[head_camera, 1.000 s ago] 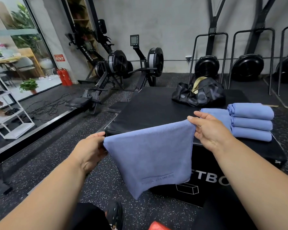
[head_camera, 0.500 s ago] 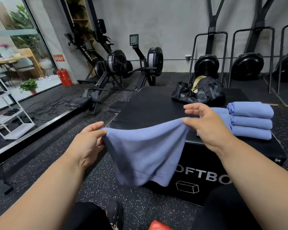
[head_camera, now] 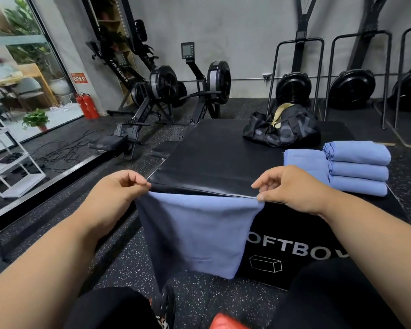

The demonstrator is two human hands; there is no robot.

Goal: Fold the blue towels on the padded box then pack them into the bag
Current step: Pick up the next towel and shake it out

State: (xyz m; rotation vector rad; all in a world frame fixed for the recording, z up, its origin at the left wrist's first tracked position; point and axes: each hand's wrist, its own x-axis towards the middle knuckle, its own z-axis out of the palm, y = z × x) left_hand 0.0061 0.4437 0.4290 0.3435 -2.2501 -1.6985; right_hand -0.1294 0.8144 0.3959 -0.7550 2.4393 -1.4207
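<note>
While both hands' fingers pinch its top corners, the blue towel (head_camera: 195, 233) hangs doubled, smooth, before the padded box (head_camera: 214, 160).

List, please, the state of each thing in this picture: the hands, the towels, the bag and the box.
Left hand: pinches the held towel's upper left corner.
Right hand: pinches its upper right corner.
Held towel: hangs in front of the padded box's near edge.
Padded box: carries the bag and other towels.
Towel stack: three folded, piled.
Flat towel: lies beside the stack.
Bag: slumped on the box; whether open, unclear.
</note>
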